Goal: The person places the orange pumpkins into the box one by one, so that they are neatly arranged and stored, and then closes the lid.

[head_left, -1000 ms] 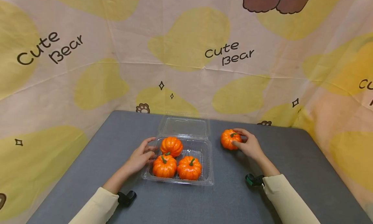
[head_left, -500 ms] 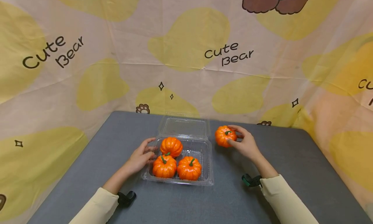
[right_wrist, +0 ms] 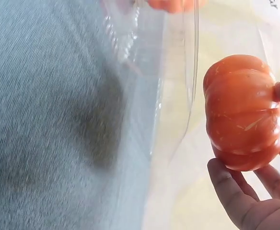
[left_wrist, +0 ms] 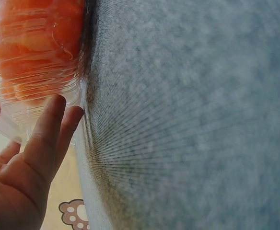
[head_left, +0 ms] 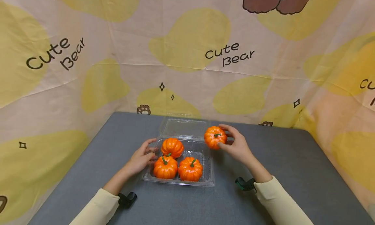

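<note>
My right hand (head_left: 237, 148) grips a small orange toy pumpkin (head_left: 215, 137) with a green stem, thumb on one side and fingers on the other. It is held up over the right rim of a clear plastic clamshell box (head_left: 206, 166). In the right wrist view the pumpkin (right_wrist: 243, 112) is off the table, beside the box's clear wall. Inside the box lie three more pumpkins: one at the back left (head_left: 173, 147), one at the front left (head_left: 165, 168), one at the front right (head_left: 190, 169). My left hand (head_left: 140, 160) touches the box's left side with fairly straight fingers (left_wrist: 44, 129).
The box's clear lid (head_left: 184, 127) is folded back toward the printed cloth backdrop (head_left: 187, 39). A grey cloth covers the table (head_left: 175, 205). Dark straps (head_left: 127, 199) sit at both wrists, below the cream sleeves.
My right hand has carried the pumpkin leftward, from the table area right of the box to above its right rim. The left hand and the box have stayed in place.
</note>
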A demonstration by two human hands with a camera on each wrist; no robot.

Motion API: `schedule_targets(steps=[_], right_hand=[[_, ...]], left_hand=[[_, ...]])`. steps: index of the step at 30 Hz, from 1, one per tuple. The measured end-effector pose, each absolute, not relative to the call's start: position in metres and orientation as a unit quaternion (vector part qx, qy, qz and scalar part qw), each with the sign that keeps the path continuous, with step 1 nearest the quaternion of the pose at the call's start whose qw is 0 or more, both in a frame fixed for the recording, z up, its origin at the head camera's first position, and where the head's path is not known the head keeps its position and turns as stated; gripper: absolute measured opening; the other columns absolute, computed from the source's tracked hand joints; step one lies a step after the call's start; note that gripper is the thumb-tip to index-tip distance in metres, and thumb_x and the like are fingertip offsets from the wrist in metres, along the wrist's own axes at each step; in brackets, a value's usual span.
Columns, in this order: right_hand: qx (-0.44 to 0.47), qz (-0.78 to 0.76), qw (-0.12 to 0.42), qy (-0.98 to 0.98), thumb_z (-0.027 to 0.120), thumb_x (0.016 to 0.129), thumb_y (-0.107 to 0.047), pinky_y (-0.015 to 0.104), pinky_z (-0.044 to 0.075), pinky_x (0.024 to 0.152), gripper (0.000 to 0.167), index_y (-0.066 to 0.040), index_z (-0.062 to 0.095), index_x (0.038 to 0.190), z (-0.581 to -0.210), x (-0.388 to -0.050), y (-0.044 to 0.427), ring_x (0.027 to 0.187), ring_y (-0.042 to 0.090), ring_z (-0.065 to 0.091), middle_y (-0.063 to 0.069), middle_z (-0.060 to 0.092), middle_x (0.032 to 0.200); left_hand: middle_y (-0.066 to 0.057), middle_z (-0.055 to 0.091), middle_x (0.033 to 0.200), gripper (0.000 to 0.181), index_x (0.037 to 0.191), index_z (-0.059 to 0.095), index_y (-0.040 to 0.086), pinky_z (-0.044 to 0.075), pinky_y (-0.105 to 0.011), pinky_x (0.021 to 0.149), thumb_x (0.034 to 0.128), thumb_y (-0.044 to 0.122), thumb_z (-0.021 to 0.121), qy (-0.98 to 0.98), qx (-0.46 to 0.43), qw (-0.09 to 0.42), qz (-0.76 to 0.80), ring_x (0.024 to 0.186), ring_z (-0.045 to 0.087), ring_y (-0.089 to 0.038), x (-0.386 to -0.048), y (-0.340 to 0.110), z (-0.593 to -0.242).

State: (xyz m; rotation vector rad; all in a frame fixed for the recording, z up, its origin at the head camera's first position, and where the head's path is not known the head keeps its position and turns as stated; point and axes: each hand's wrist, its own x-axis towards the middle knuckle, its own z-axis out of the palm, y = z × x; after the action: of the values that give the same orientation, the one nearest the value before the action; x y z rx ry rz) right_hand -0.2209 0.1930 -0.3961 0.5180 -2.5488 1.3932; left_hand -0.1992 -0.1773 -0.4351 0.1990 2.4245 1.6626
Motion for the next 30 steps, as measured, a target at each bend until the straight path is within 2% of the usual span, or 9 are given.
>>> schedule_targets(steps=[17,30], right_hand=[[0.217,0.475,0.078,-0.850,0.076,0.075,-0.002,0.045,0.056,0.083,0.060,-0.009,0.056,0.132,-0.394,-0.219,0.164,0.111,0.036,0.059,0.016,0.055,0.127],[0.283,0.408,0.095,-0.863,0.075,0.074,-0.001,0.038,0.057,0.082,0.059,-0.010,0.057,0.129,-0.396,-0.219,0.149,0.108,0.026,0.059,0.011,0.056,0.131]], left_hand=[[-0.028,0.051,0.136,0.058,0.149,0.027,0.012,0.057,-0.041,0.083,0.0941,0.006,0.046,0.822,0.066,0.102,0.556,0.101,0.064,-0.028,-0.201,-0.178,-0.437],[-0.029,0.049,0.138,0.059,0.150,0.025,0.012,0.057,-0.042,0.083,0.0947,0.007,0.046,0.816,0.064,0.109,0.564,0.104,0.064,-0.031,-0.199,-0.178,-0.434]])
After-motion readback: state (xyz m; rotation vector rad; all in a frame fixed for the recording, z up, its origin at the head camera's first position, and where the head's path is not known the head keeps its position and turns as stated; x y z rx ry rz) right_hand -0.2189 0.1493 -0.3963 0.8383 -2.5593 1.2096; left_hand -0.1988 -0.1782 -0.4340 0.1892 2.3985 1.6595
